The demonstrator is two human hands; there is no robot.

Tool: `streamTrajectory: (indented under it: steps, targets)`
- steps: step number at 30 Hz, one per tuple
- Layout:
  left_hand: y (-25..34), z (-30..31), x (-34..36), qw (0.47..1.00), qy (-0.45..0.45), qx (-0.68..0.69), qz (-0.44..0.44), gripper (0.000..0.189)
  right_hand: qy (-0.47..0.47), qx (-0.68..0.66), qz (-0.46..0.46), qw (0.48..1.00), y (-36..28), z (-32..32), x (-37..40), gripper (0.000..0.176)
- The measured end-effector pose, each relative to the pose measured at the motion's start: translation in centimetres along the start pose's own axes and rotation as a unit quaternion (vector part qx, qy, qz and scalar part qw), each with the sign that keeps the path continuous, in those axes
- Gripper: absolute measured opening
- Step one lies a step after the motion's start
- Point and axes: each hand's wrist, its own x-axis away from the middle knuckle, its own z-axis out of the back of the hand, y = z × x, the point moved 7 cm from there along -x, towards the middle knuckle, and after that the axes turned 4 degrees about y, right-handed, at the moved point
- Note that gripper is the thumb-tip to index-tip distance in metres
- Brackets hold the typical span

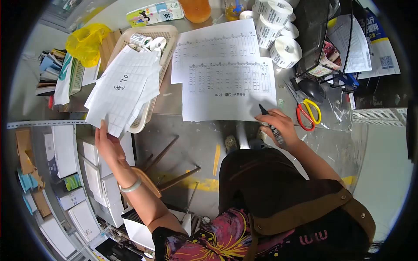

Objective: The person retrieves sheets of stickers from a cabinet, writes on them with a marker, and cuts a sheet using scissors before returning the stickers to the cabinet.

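Note:
My left hand [108, 143] pinches the near edge of a stack of papers [124, 85] with handwriting on top. That stack lies over a cream plastic basket [167, 32], hiding much of its inside. In my right hand [281, 128] is a black marker [275, 132], its dark end pointing up and left at the near edge of the printed sheets. Two printed sheets with tables [228, 98] overlap on the table in front of me, the nearer one covering part of the other.
Scissors with red and yellow handles [310, 114] and a black mouse [311, 89] lie to the right. Label rolls [285, 52] are stacked behind them, beside a black wire rack [313, 39]. A yellow plastic bag [87, 43] sits left of the basket. A wooden stool [146, 182] stands below.

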Motion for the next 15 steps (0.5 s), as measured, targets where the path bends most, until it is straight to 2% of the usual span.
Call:
streamTrajectory:
  steps: [2,3,5,6,9,10,11,13,14,15]
  targets:
    - [1.7,0.5,2.2,0.992,0.067,-0.082,-0.061,0.042,-0.016,0.060,0.060,0.996,-0.5,-0.5,0.2,0.028]
    - [2.6,0.5,3.4,0.977,0.083,-0.120,-0.153,0.042,-0.024,0.089,0.091,0.992,-0.8,-0.7,0.3,0.029]
    - [4.2,0.4,6.1,0.918,0.111,-0.190,-0.331,0.042,-0.035,0.093,0.082,0.992,-0.4,-0.9,0.6,0.027]
    - [5.4,-0.2,8.3,0.870,0.165,-0.258,-0.386,0.036,-0.040,0.095,0.077,0.992,-0.2,-1.1,0.7,0.026]
    - [3.9,-0.4,10.6,0.882,0.101,-0.206,-0.411,0.033,-0.044,0.106,0.075,0.991,-0.1,-1.3,0.7,0.021]
    - [3.6,-2.1,12.4,0.877,0.071,-0.199,-0.432,0.026,-0.043,0.106,0.072,0.991,0.1,-1.4,1.0,0.023]
    - [2.9,-3.8,13.8,0.873,0.003,-0.184,-0.451,0.023,-0.042,0.105,0.069,0.991,0.5,-1.5,1.4,0.025]
    - [0.8,-6.6,16.8,0.865,-0.104,-0.224,-0.437,0.011,-0.034,0.096,0.075,0.992,-0.1,-1.3,1.6,0.030]
    - [-0.2,-8.2,18.4,0.821,-0.176,-0.248,-0.484,0.015,-0.026,0.089,0.084,0.992,-1.0,-0.7,1.4,0.033]
    - [-2.1,-9.6,20.0,0.798,-0.237,-0.265,-0.486,0.020,-0.017,0.082,0.094,0.992,-1.8,0.0,1.2,0.037]
